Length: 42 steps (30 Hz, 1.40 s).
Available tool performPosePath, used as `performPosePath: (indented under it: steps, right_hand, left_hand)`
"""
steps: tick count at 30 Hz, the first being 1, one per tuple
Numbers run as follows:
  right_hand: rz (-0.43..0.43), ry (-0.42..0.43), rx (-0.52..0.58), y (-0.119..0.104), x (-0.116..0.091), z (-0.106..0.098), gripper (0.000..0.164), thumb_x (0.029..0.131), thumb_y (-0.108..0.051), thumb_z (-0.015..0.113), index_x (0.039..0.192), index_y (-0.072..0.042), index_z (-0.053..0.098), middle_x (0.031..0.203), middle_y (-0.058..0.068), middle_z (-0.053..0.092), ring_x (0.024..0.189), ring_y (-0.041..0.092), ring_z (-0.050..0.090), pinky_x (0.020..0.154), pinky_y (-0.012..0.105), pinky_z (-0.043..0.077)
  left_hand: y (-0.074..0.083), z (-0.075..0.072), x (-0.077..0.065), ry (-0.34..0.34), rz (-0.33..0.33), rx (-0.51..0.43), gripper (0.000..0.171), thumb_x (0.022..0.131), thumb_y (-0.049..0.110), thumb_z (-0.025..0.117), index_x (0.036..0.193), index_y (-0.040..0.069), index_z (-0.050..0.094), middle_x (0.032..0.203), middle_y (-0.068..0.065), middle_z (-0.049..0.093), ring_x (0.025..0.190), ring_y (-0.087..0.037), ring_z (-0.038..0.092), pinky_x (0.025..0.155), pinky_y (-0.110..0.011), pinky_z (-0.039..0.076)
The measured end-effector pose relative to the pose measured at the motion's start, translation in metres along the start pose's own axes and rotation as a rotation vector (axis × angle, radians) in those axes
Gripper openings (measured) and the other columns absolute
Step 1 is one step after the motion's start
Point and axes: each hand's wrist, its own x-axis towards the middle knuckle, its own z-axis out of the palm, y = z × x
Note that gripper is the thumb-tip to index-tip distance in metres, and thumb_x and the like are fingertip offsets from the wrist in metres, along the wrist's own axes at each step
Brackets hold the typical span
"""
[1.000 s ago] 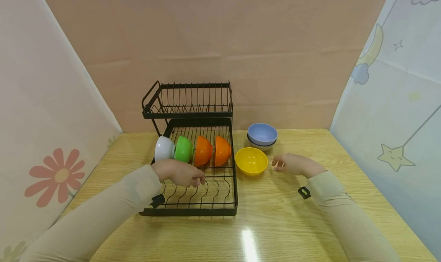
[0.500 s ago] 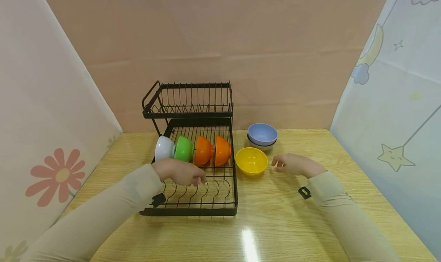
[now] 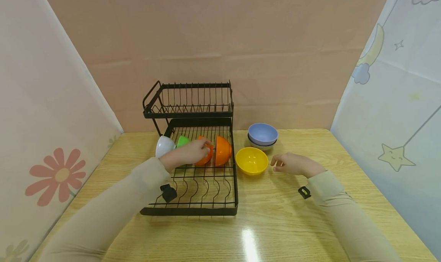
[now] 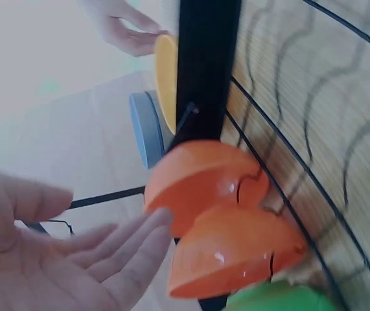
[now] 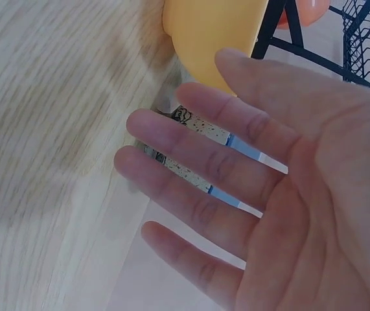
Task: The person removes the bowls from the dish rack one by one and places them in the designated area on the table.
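Over the rack my left hand (image 3: 187, 153) reaches above the green bowl (image 3: 183, 140) and the left orange bowl (image 3: 204, 161), partly covering both. In the left wrist view its fingers are extended and the thumb is apart; fingertips overlap the edge of the orange bowls in view, and touching cannot be told. Another orange bowl (image 3: 223, 152) and a white bowl (image 3: 164, 146) stand on edge in the same row. My right hand (image 3: 293, 164) hovers just right of a yellow bowl (image 3: 252, 161), its fingers loosely extended and holding nothing, as the right wrist view shows.
A black two-tier dish rack (image 3: 187, 211) carries the row on its lower level. Its upper wire shelf (image 3: 189, 115) stands behind. A blue bowl (image 3: 262, 134) sits stacked in another bowl (image 3: 264, 147) behind the yellow one. Wooden table (image 3: 275, 223) extends in front.
My left hand has moved up and right, from the rack's front wires to over the green and left orange bowls. The right hand and the bowls have stayed in place.
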Motion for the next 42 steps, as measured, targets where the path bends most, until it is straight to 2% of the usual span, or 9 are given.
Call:
performPosePath:
  steps: [4,8,15,18,21,24,28,36,42]
  right_hand:
    - [-0.004,-0.002,0.002,-0.001,0.000,0.001,0.023,0.097,-0.020,0.059,0.113,-0.004,0.063,0.098,0.007,0.069,0.087,0.018,0.064,0.079,0.040,0.053]
    - [-0.007,-0.007,0.001,-0.002,-0.001,0.001,0.024,0.097,-0.020,0.059,0.114,-0.004,0.063,0.099,0.006,0.069,0.087,0.018,0.064,0.079,0.040,0.053]
    - [-0.026,-0.005,-0.017,-0.001,-0.001,0.002,0.021,0.096,-0.019,0.060,0.111,-0.004,0.064,0.096,0.006,0.069,0.085,0.017,0.064,0.077,0.039,0.054]
    - [-0.021,-0.006,-0.028,0.000,-0.001,0.002,0.020,0.096,-0.019,0.059,0.110,-0.006,0.064,0.096,0.004,0.069,0.085,0.017,0.064,0.077,0.039,0.054]
    - [-0.009,-0.007,-0.024,0.000,-0.001,0.001,0.019,0.097,-0.019,0.059,0.110,-0.007,0.065,0.096,0.003,0.069,0.086,0.016,0.063,0.078,0.039,0.053]
    - [-0.019,-0.003,-0.021,0.000,0.000,0.002,0.019,0.097,-0.019,0.059,0.110,-0.006,0.065,0.096,0.004,0.069,0.086,0.017,0.064,0.078,0.039,0.054]
    - [-0.049,0.005,-0.023,-0.002,0.000,0.002,0.020,0.096,-0.019,0.060,0.109,-0.006,0.065,0.095,0.004,0.070,0.086,0.017,0.065,0.078,0.039,0.054]
    - [-0.046,0.003,-0.029,-0.004,0.001,0.002,0.018,0.096,-0.020,0.060,0.108,-0.008,0.065,0.096,0.004,0.070,0.086,0.018,0.064,0.078,0.039,0.054]
    - [-0.043,0.005,-0.028,-0.003,0.001,0.002,0.016,0.096,-0.019,0.060,0.107,-0.009,0.065,0.096,0.005,0.070,0.087,0.018,0.064,0.078,0.039,0.054]
  left_hand:
    - [0.004,0.002,0.009,0.053,-0.072,-0.226,0.047,0.106,0.018,0.034,0.149,-0.001,0.025,0.140,-0.023,0.046,0.111,-0.029,0.058,0.087,-0.038,0.050]
    - [0.011,0.007,0.017,0.066,-0.110,-0.346,0.052,0.106,0.017,0.032,0.152,-0.002,0.017,0.151,-0.023,0.033,0.132,-0.035,0.044,0.109,-0.046,0.038]
    - [0.015,0.018,0.033,0.086,-0.181,-0.435,0.057,0.104,0.016,0.036,0.154,0.001,0.011,0.159,-0.018,0.019,0.134,-0.033,0.042,0.111,-0.044,0.036]
    - [0.016,0.023,0.041,0.109,-0.193,-0.441,0.055,0.104,0.012,0.034,0.154,0.001,0.014,0.155,-0.020,0.026,0.105,-0.027,0.052,0.097,-0.041,0.043]
    - [0.017,0.029,0.048,0.138,-0.211,-0.500,0.053,0.102,0.006,0.033,0.152,-0.001,0.019,0.151,-0.020,0.031,0.100,-0.025,0.051,0.092,-0.039,0.044]
    - [0.019,0.034,0.053,0.161,-0.226,-0.626,0.051,0.098,-0.002,0.036,0.149,-0.002,0.028,0.148,-0.020,0.039,0.124,-0.031,0.050,0.101,-0.042,0.045]
    - [0.020,0.040,0.059,0.172,-0.233,-0.745,0.049,0.095,-0.009,0.040,0.144,0.000,0.037,0.132,-0.020,0.054,0.119,-0.035,0.055,0.100,-0.046,0.046]
    - [0.014,0.050,0.069,0.263,-0.281,-0.715,0.046,0.101,0.005,0.041,0.147,0.002,0.034,0.129,-0.017,0.053,0.107,-0.027,0.058,0.091,-0.041,0.050]
    - [0.012,0.055,0.066,0.338,-0.267,-0.667,0.049,0.101,0.011,0.048,0.147,-0.001,0.034,0.139,-0.020,0.048,0.124,-0.032,0.051,0.100,-0.044,0.046]
